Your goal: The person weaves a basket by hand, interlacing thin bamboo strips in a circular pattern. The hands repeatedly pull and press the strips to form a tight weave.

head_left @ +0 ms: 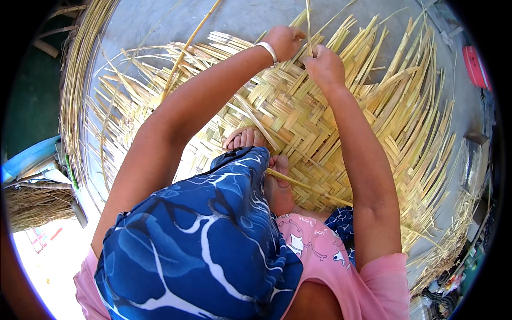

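A partly woven mat (304, 125) of pale yellow-green split strips, perhaps bamboo or reed, lies under me in a diagonal pattern, its loose ends fanning out around it. Over its far edge, my right hand (326, 68) is closed in a pinch on a thin strip (308, 24) that stands up from the fingers. Just left of it, my left hand (285, 42), with a silver bangle (269, 52) on the wrist, has its fingers curled together; whatever they hold is hidden. The two hands are close but apart. My bare feet (246, 138) rest on the weave.
A long bundle of strips (80, 96) curves along the left side of the grey floor (234, 21). A red object (476, 66) lies at the far right. Dry straw (37, 205) and a blue item (32, 158) are at left, assorted clutter at lower right.
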### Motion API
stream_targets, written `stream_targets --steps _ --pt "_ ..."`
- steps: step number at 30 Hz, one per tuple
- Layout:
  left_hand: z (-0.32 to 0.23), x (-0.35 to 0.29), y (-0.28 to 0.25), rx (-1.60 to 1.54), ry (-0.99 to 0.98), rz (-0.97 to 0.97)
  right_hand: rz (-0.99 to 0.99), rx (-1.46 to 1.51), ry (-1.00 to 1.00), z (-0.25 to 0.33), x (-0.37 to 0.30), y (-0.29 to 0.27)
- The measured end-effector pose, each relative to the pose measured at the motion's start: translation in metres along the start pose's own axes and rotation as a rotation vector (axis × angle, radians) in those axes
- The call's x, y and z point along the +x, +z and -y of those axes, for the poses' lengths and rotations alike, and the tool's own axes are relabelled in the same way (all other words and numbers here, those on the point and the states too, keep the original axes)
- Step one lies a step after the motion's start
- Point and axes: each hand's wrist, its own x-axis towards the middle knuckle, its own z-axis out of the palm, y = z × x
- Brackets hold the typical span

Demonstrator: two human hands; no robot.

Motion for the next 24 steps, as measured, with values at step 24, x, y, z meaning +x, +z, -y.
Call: stream_targets --steps 24 --pt "0.008 -0.001 -0.008 -0.699 -0.394 0.425 0.015 0.17 0.1 -0.01 -0.001 0.011"
